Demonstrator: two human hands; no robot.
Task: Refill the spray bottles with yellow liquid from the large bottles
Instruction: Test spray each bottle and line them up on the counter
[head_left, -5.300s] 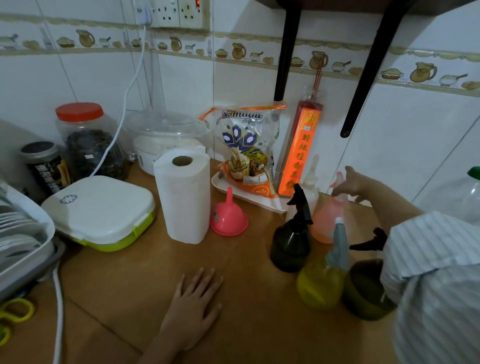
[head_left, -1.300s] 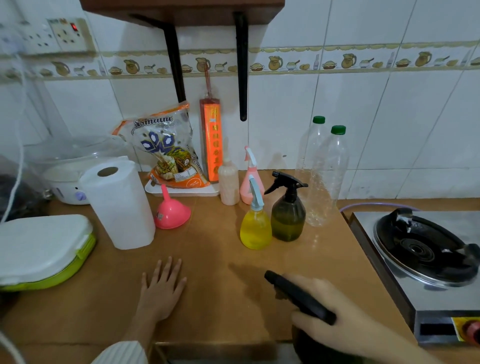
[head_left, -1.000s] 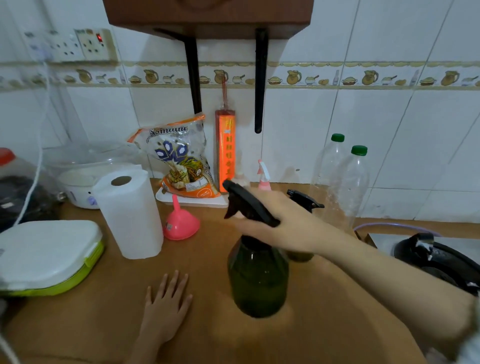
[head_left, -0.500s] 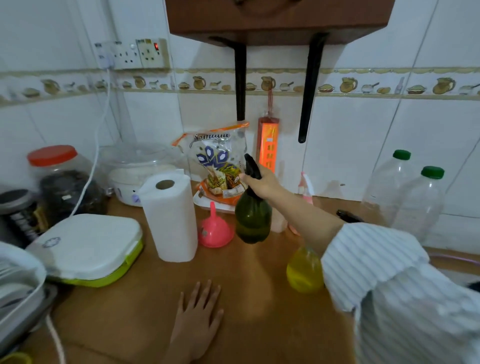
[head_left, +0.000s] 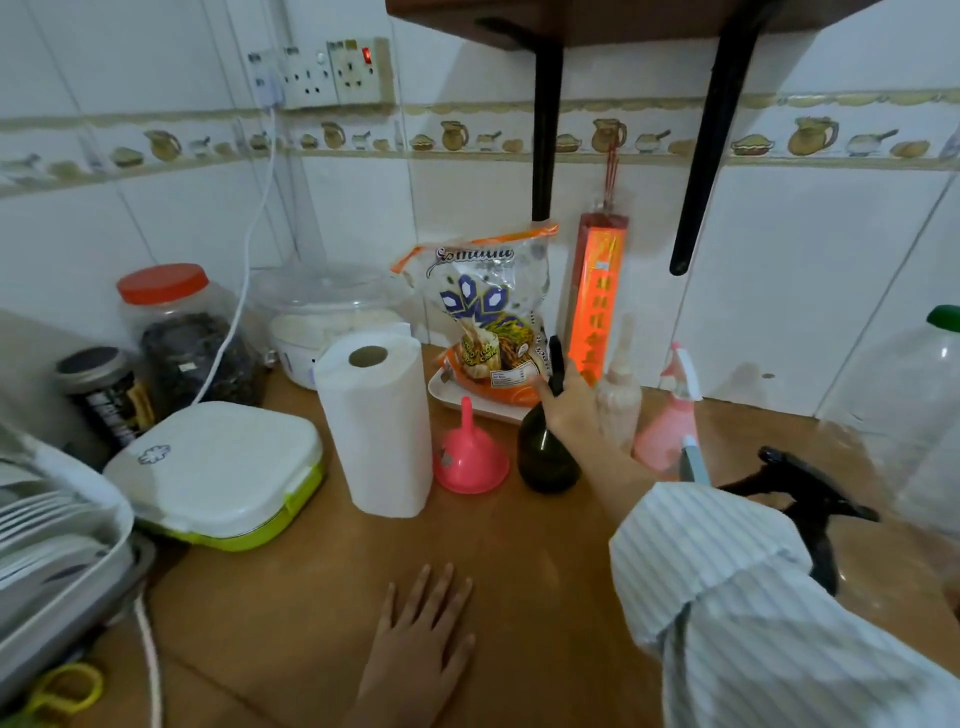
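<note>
Right hand (head_left: 569, 402), centre of the frame: fingers curled around the neck and black trigger head of the dark green spray bottle (head_left: 548, 457). The bottle stands upright on the brown counter (head_left: 291, 597), its base just right of the pink funnel (head_left: 470, 457) and in front of the white tray (head_left: 483, 408). How tightly the fingers close cannot be told; the hand covers the neck.

Left hand (head_left: 415, 644), lower centre: fingers straight and slightly spread, palm flat on the counter, holding nothing, well apart from the bottle.

Right of the gripped bottle: a pink spray bottle (head_left: 670, 431), then a black trigger head (head_left: 800, 488) partly behind the striped sleeve (head_left: 753, 597). A large clear bottle (head_left: 904, 415) with a green cap stands at the right edge.
</note>
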